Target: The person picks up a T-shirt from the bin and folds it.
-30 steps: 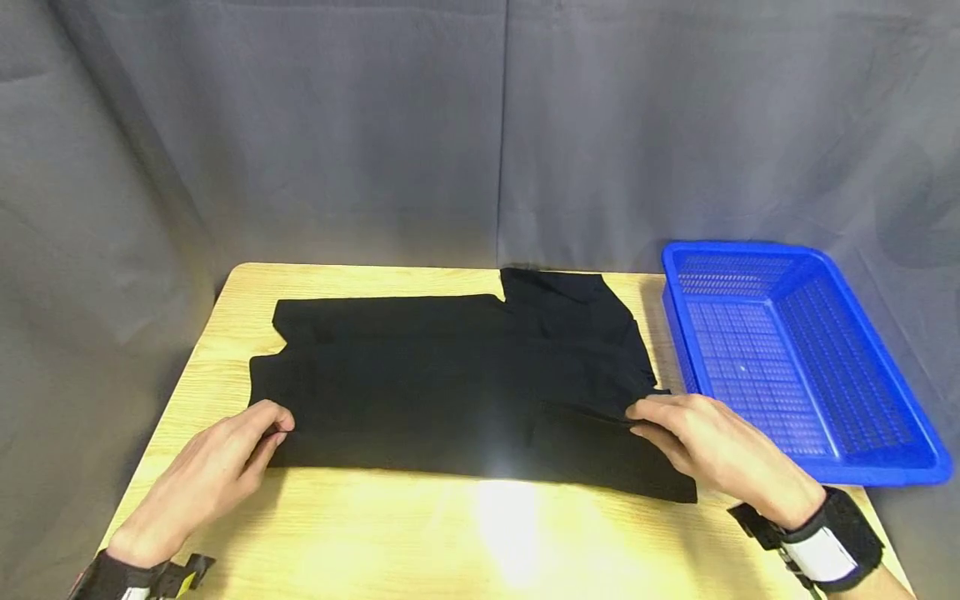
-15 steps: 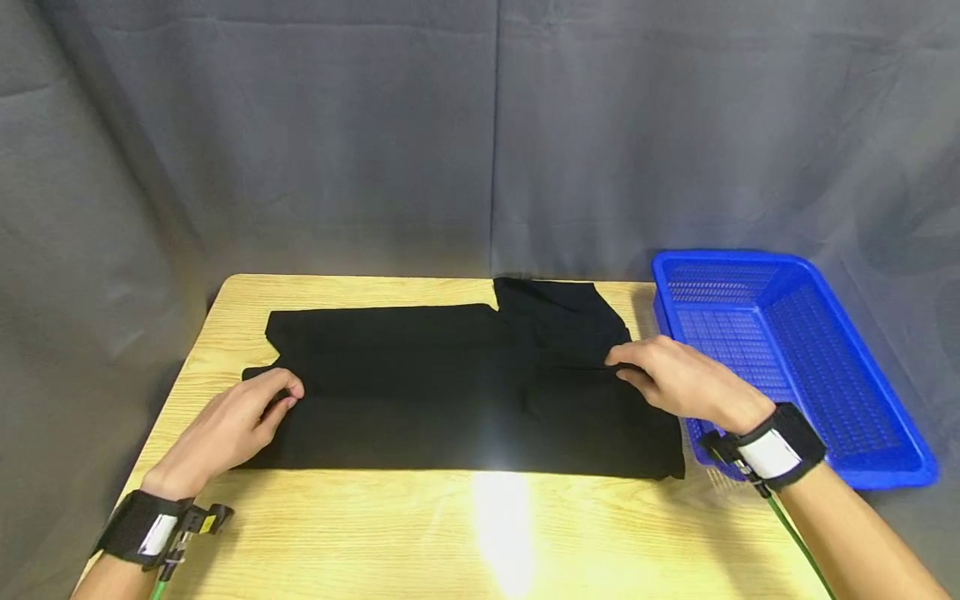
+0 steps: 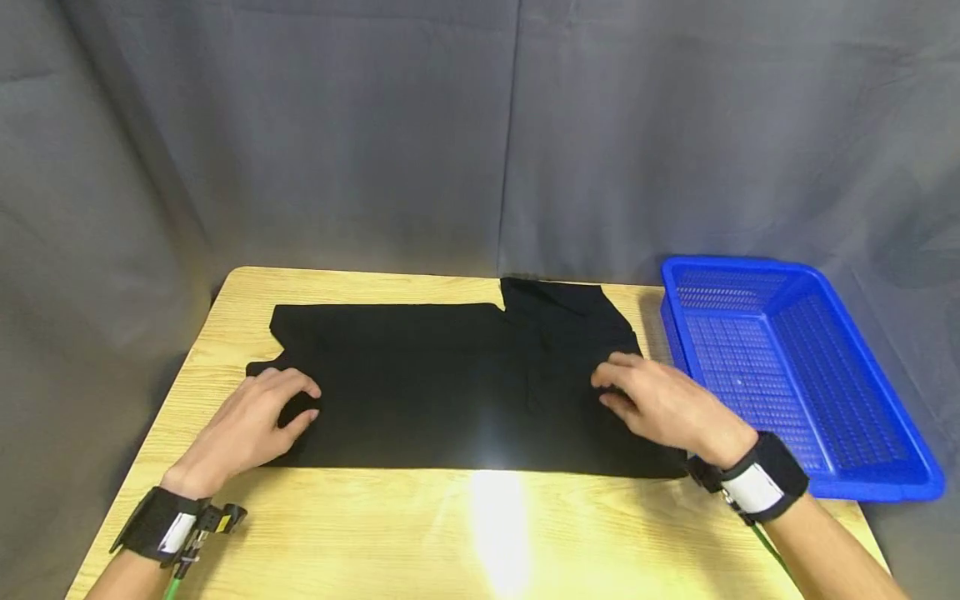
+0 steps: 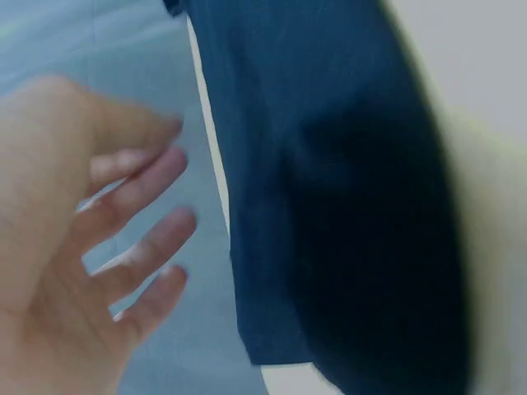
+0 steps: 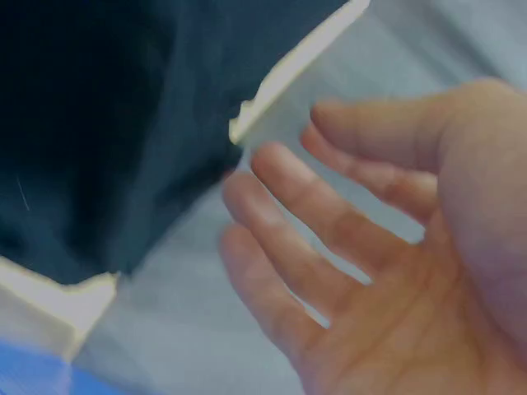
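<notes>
A black garment (image 3: pixel 435 392), seemingly a shirt folded lengthwise, stretches across the wooden table with a sleeve-like flap (image 3: pixel 558 300) at its back right. Over its left end my left hand (image 3: pixel 251 421) hovers, thumb and fingers parted around nothing. My right hand (image 3: pixel 660 404) is over the opposite end, its fingers loosely bent and likewise holding nothing. In the left wrist view, the spread fingers (image 4: pixel 156 189) show beside the dark cloth (image 4: pixel 329 206). The right wrist view has separated fingertips (image 5: pixel 243 193) close to the cloth's edge (image 5: pixel 148 164).
A blue plastic basket (image 3: pixel 795 375) stands at the table's right side, just beyond my right hand and wrist strap (image 3: pixel 757 487). Bare wood (image 3: pixel 360 533) runs along the front of the table (image 3: pixel 247 287). A grey curtain (image 3: pixel 360 150) hangs behind.
Both hands pinched the garment near its front edge, then moved back over its middle. Now their fingers have parted and let go. The front right part lies flatter and straighter.
</notes>
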Demonstrator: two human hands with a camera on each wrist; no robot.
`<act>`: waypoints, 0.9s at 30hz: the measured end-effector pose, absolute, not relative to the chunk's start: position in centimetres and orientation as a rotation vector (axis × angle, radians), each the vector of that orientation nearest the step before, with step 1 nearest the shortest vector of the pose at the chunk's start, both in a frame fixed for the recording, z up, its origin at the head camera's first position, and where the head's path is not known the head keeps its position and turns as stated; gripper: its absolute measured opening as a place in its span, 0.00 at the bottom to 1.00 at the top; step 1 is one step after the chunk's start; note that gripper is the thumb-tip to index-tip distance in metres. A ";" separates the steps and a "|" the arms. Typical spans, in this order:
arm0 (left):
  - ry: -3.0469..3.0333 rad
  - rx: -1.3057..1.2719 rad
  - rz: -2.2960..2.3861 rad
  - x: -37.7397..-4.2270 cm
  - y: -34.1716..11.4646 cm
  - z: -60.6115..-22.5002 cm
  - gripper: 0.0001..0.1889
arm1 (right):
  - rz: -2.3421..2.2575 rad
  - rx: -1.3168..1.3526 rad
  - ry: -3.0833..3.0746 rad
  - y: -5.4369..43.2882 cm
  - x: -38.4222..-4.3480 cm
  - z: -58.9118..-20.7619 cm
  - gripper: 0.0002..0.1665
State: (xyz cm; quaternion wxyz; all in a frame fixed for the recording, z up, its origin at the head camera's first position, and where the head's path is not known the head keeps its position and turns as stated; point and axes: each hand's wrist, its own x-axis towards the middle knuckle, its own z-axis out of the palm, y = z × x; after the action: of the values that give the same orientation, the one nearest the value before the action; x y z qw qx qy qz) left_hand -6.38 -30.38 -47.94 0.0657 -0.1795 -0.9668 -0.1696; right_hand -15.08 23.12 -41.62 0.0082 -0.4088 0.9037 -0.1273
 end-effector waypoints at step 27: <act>-3.087 -0.680 -0.871 -2.1 -28.2 -48.2 0.21 | -0.286 -1.084 3.001 24.6 -5.5 -46.9 0.19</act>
State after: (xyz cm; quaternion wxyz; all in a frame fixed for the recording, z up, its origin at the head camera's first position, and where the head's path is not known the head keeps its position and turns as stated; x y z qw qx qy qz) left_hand -2.07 -28.22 -48.22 -0.0685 -0.2068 -0.9393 -0.2650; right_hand -5.52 24.58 -46.88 -0.0309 -0.3383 0.9363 -0.0891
